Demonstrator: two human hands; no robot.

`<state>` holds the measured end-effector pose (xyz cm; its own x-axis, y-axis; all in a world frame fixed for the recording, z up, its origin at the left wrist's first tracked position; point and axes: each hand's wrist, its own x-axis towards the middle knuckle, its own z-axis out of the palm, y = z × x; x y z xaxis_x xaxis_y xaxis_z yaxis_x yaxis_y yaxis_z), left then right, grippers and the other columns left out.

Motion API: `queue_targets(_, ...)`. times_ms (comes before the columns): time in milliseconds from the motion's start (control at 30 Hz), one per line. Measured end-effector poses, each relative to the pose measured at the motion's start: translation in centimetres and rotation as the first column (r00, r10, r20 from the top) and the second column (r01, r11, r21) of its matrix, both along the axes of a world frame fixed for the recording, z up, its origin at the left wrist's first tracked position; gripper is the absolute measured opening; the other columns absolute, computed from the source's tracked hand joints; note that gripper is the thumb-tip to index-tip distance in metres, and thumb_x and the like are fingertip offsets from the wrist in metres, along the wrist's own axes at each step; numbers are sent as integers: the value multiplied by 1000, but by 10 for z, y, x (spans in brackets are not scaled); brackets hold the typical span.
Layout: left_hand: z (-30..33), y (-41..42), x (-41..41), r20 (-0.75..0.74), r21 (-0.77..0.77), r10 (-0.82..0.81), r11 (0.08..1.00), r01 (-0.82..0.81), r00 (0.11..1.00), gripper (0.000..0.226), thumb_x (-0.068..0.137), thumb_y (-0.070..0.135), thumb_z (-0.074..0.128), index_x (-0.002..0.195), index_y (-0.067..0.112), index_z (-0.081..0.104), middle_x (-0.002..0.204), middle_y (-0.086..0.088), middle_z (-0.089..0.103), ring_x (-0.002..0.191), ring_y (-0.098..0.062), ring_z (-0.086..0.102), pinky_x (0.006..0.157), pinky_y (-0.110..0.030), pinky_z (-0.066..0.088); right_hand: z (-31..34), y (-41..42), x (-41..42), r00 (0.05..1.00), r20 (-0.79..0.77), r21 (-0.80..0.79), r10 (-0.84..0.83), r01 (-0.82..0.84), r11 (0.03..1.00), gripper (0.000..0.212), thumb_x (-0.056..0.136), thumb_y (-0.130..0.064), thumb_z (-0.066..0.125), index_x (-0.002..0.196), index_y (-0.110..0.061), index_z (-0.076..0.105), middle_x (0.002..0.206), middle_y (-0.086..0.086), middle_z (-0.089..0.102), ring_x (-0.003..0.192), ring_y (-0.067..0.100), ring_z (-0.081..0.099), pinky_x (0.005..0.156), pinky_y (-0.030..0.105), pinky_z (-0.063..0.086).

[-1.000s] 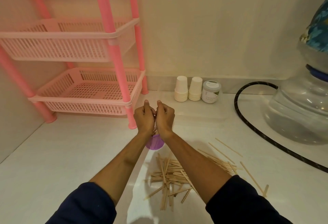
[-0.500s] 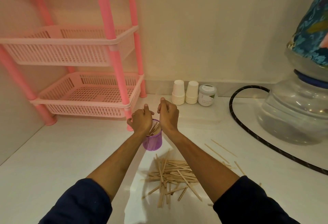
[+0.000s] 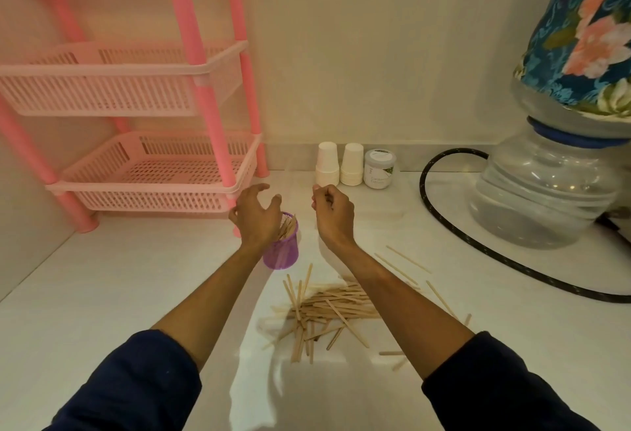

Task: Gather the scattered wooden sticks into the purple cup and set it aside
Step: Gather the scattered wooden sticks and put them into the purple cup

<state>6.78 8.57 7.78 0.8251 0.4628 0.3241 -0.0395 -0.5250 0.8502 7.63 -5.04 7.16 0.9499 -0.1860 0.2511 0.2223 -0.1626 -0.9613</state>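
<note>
The purple cup (image 3: 282, 250) stands upright on the white counter with several wooden sticks inside it. My left hand (image 3: 256, 216) hovers just over its left rim, fingers spread and relaxed, holding nothing. My right hand (image 3: 333, 212) is to the right of the cup, apart from it, with its fingers loosely curled and nothing visible in them. A pile of wooden sticks (image 3: 324, 311) lies on the counter below the cup, between my forearms. A few loose sticks (image 3: 408, 260) lie farther right.
A pink plastic rack (image 3: 153, 174) with basket shelves stands at the back left. Two stacks of white paper cups (image 3: 339, 164) and a small white jar (image 3: 379, 168) sit against the wall. A black hose (image 3: 444, 225) curves past a large water jug (image 3: 543, 198) at the right.
Both hands were together over the cup holding sticks; they have let go and moved apart, the left hand opening over the rim, the right hand shifting right. The sticks now sit in the cup.
</note>
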Motion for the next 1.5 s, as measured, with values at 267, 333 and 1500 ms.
queue_targets(267, -27, -33, -54, 86, 556, -346, 795, 243, 934, 26, 87, 18, 60, 112, 10, 64, 119, -8, 61, 113, -25, 55, 93, -40, 46, -29, -55, -30, 995, -95, -377, 15, -50, 925, 19, 92, -38, 57, 95, -21, 65, 92, -10, 67, 79, 10, 63, 72, 31, 49)
queue_targets(333, -38, -43, -65, -54, 585, -381, 737, 339, 923, 30, 90, 25, 59, 116, 10, 63, 119, -5, 61, 109, -24, 57, 87, -37, 48, -40, -68, -40, 994, -110, -501, 26, -78, 862, 25, 91, -40, 57, 107, -21, 64, 103, -8, 66, 88, 12, 64, 78, 32, 49)
queue_targets(1500, -83, -60, -98, -392, 630, -442, 510, 585, 807, 13, 83, 5, 49, 95, 8, 52, 88, -9, 53, 74, -28, 48, 66, -40, 38, -94, -143, -85, 958, 113, -943, 265, 19, 333, 16, 94, -6, 47, 105, -13, 56, 83, 4, 59, 71, 25, 54, 65, 35, 40)
